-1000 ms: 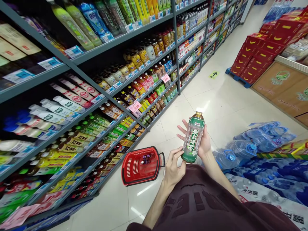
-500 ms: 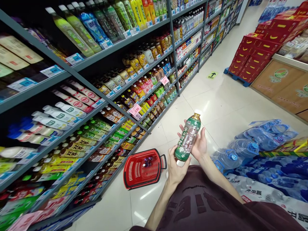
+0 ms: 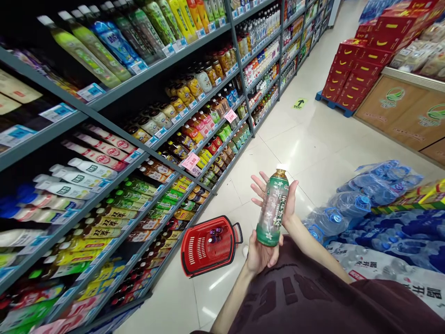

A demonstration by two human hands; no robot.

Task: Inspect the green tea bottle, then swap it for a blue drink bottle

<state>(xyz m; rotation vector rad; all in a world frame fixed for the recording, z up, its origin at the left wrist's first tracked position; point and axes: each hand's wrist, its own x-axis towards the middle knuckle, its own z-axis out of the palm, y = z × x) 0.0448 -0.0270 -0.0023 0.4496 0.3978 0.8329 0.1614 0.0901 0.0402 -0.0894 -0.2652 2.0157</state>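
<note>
We hold a green tea bottle (image 3: 273, 211) nearly upright in front of us, over the shop floor (image 3: 313, 144): our left hand (image 3: 261, 254) cups its base with the fingers curled up around it, and our right hand (image 3: 282, 200) lies behind its upper half with the fingers spread apart, the thumb against the bottle's right side. A red basket (image 3: 210, 244) stands on the floor just left of the hands, below the drink shelves (image 3: 114, 153), and packs of bottled water (image 3: 368, 199) lie to the right.
</note>
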